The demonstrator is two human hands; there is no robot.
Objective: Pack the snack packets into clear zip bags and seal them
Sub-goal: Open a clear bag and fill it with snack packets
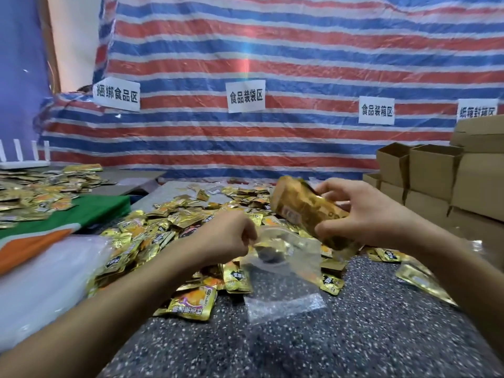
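Note:
My left hand (227, 236) pinches the top edge of a clear zip bag (283, 279), which hangs open-mouthed down onto the speckled table (354, 336). My right hand (362, 211) grips a stacked bundle of gold snack packets (302, 208), held tilted just above and to the right of the bag's mouth. A big heap of loose gold packets (163, 230) covers the table behind and left of my hands. One packet (191, 304) lies face up in front of the heap.
A stack of clear bags (46, 282) lies at the left, on a green and orange cloth (68, 219). More packets (35, 192) are piled at the far left. Open cardboard boxes (436, 181) are stacked at the right. A striped tarp (272, 64) with paper signs hangs behind.

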